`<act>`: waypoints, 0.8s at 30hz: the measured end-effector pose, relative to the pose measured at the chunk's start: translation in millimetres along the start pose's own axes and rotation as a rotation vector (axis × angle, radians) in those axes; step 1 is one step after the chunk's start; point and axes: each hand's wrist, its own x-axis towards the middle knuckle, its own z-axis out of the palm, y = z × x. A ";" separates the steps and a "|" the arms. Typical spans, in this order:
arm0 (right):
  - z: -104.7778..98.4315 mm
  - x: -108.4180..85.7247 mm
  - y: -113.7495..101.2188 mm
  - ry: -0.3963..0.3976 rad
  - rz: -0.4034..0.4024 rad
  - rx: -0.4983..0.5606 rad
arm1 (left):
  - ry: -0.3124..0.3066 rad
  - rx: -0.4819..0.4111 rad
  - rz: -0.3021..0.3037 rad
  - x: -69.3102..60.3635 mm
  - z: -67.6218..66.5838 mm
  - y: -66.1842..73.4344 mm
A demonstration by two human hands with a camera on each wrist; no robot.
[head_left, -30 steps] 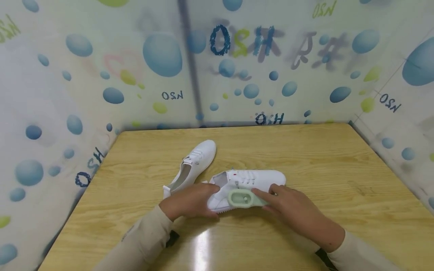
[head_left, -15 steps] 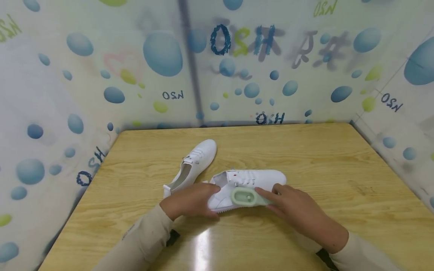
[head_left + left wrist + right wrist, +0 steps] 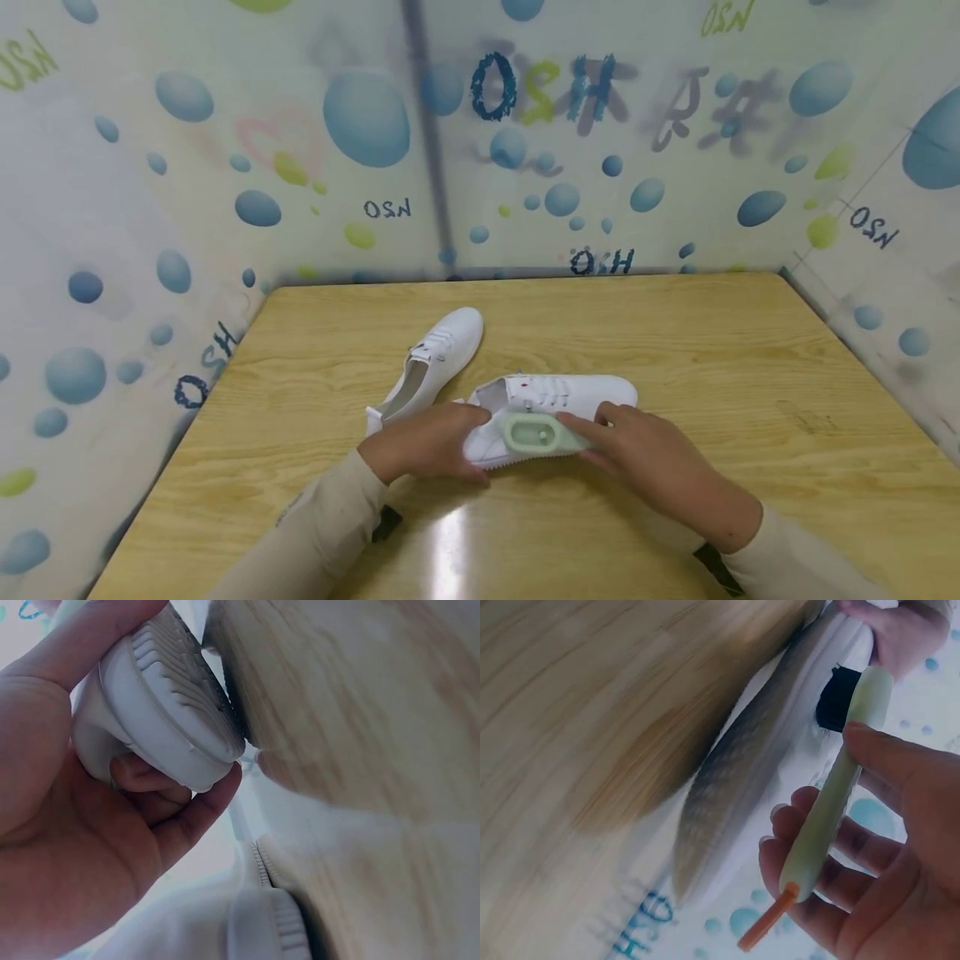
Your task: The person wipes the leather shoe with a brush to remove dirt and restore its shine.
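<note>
A white lace-up shoe (image 3: 600,393) lies with its toe to the right in the head view. At its heel, my left hand (image 3: 431,442) grips it, and the left wrist view shows fingers curled round the heel (image 3: 169,712). My right hand (image 3: 652,458) holds a pale green brush (image 3: 531,433) by its handle. Dark bristles (image 3: 836,699) touch the shoe's side in the right wrist view, and an orange piece (image 3: 769,919) sticks out of the handle's end. The second white shoe (image 3: 459,333) stands behind my left hand, its heel partly hidden.
A wooden table (image 3: 712,333) carries both shoes. Behind it and at both sides rise walls (image 3: 450,200) printed with blue and green drops.
The brush moved slightly right along the shoe's side, then back left with my right hand. My left hand keeps its grip on the heel. The head view shifted a little.
</note>
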 end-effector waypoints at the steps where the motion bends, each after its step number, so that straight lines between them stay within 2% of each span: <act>1: -0.9 -2.7 3.1 -0.004 0.009 0.000 | -0.002 0.000 -0.002 -0.1 -0.2 0.3; 10: -10.6 -22.9 24.1 -0.061 0.103 -0.026 | -0.005 0.011 0.000 -1.2 -1.1 1.5; 15: -15.3 -31.9 38.1 -0.021 0.134 -0.036 | -0.006 0.004 -0.002 -0.7 -0.5 0.4; 21: -16.1 -30.8 47.6 -0.015 0.191 0.007 | -0.022 0.006 -0.021 -2.7 -2.0 1.1; 24: -14.9 -28.1 50.1 -0.025 0.217 0.015 | -0.022 0.002 -0.007 -1.9 -3.6 2.9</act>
